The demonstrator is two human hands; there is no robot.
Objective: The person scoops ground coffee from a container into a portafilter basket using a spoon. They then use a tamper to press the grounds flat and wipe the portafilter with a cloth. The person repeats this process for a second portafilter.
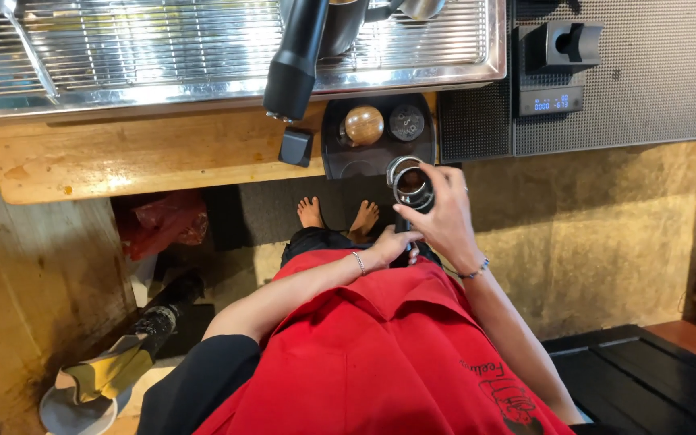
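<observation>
"Two hands on it?"
"Yes. Left hand (pixel 392 244) grips the black handle; right hand (pixel 445 213) curls round the round silver coffee basket (pixel 409 184). Best keep it level, just under the dark tray (pixel 340 165)."

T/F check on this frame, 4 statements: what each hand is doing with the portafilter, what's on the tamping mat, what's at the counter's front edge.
1. The right hand grips the portafilter basket rim. True.
2. The left hand rests on the wooden counter. False: it holds the portafilter handle, below the counter.
3. A wooden-topped tamper sits on the black mat. True.
4. The portafilter is locked into the machine. False: it is held free in front of the counter.
</observation>
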